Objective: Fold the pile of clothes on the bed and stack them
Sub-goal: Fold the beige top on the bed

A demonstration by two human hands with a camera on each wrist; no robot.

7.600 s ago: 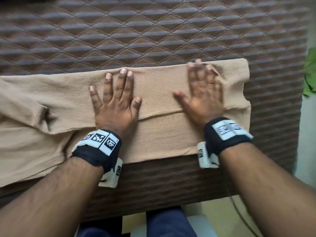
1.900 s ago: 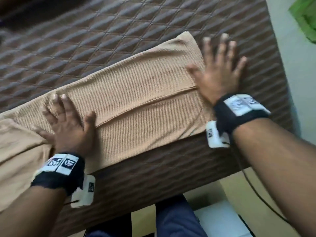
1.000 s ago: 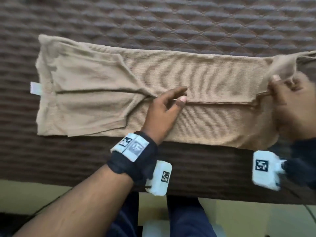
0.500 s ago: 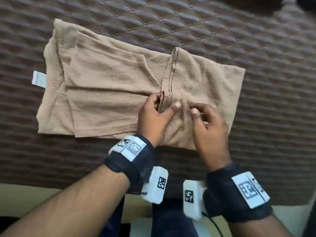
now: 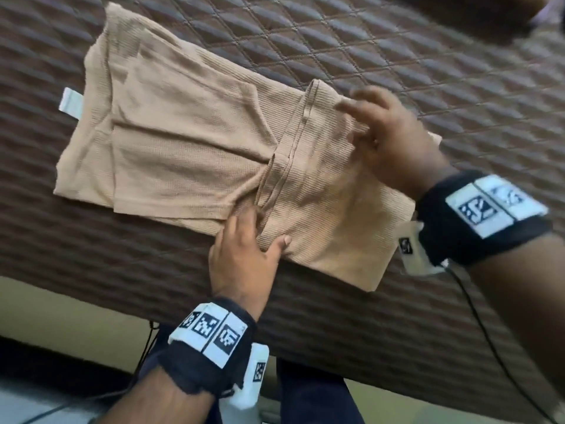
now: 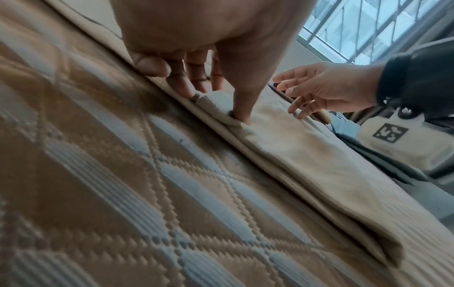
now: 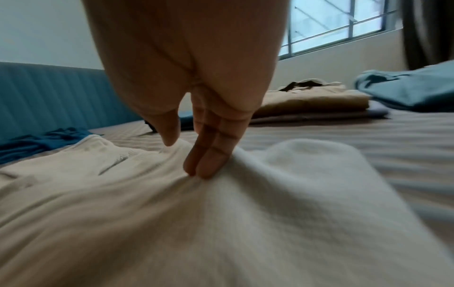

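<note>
A tan ribbed garment (image 5: 189,142) lies flat on the brown quilted bed (image 5: 367,50), its right end folded over to the middle, where a stitched hem (image 5: 293,148) runs across it. My left hand (image 5: 269,232) is at the near edge beside that hem. In the left wrist view the thumb (image 6: 242,114) presses from above and the fingers (image 6: 186,91) curl under the fabric's edge, pinching it. My right hand (image 5: 376,123) rests on the folded part with fingers spread. Its straight fingertips (image 7: 203,169) press the cloth down in the right wrist view.
A white label (image 5: 71,104) sticks out at the garment's left end. Farther back on the bed are a stack of folded clothes (image 7: 312,103), a teal cloth (image 7: 405,89) and a crumpled blue cloth (image 7: 41,139). The bed's near edge (image 5: 305,316) is close to my wrists.
The right hand brought the garment's right end over to the middle, let go, and now lies flat on the fold. The left hand slid to the near edge and pinched it.
</note>
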